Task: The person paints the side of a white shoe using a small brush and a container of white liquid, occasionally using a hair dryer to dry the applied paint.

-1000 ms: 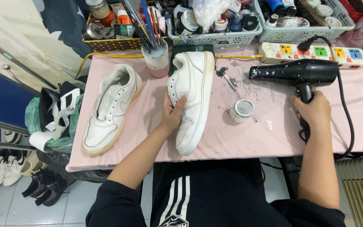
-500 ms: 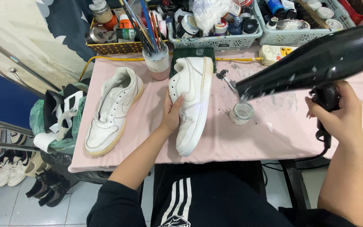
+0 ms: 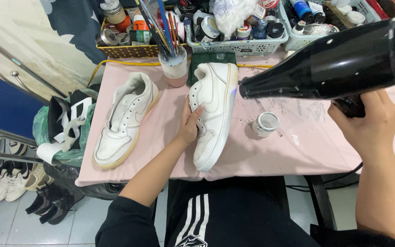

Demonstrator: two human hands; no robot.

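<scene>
White sneaker | left hand fingers grasping its side | right hand clenched on black hairdryer

Pink-covered table with 2 white sneakers, small white jar, brush cup, baskets.
</scene>
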